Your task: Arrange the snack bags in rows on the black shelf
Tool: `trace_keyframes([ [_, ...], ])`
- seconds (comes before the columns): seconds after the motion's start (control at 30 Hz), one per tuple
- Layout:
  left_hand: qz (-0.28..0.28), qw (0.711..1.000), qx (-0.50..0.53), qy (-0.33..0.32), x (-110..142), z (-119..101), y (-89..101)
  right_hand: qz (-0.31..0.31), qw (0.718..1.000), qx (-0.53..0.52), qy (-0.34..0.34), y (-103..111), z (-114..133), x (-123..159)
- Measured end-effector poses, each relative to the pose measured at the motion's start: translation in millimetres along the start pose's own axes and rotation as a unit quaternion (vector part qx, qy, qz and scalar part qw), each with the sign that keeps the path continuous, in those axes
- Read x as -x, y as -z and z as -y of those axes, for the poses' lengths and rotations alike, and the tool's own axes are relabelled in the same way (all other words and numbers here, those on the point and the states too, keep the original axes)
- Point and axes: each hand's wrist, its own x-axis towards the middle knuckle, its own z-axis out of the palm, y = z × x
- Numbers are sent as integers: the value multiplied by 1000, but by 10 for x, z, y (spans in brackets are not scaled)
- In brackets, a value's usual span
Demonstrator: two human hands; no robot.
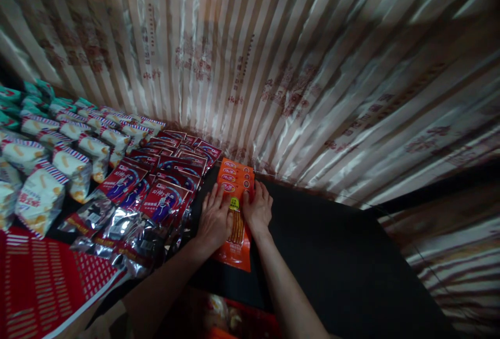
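Several orange snack packets (235, 253) lie overlapped in a column on the black tabletop, their top edges stepped towards the curtain. The front one has a clear window showing brown sticks. My left hand (215, 219) grips the stack's left edge, with its fingers over the orange film. From the other side my right hand (258, 208) holds the right edge, its thumb on the front packet and its fingers along the side. Beside my left hand are rows of dark red snack packets (166, 196) with silvery lower ends.
White snack bags (41, 198) stand in rows on the left, with green bags (11, 102) behind them. At lower left is a red basket (35, 276). More packets (230, 313) show dimly below the table edge. A striped, pleated curtain (250, 68) hangs behind the black table (332, 255).
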Motion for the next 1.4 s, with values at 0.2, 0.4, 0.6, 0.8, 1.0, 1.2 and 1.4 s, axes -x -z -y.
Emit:
trace_keyframes([
  [0.2, 14, 999, -15, -44, 20, -35, 1, 42, 993, 43, 103, -64, 16, -120],
  [0.4, 68, 998, -2, -14, 60, -62, 16, 150, 982, 72, 90, -79, 66, -108],
  [0.6, 88, 996, 8, 8, 63, -83, 12, 161, 981, 82, 78, -99, 51, -90],
  [0.8, 84, 996, 10, 19, 51, -104, 10, 139, 983, 86, 79, -116, 73, -61],
  [1.0, 60, 998, 11, 5, 66, -85, 11, 147, 982, 91, 73, -131, 74, -69],
  [1.2, 59, 998, 17, -6, 88, -101, 45, 145, 980, 99, 96, -133, 54, -121],
  [1.4, 52, 999, 13, -9, 101, -122, 98, 115, 978, 126, 118, -106, 89, -168],
])
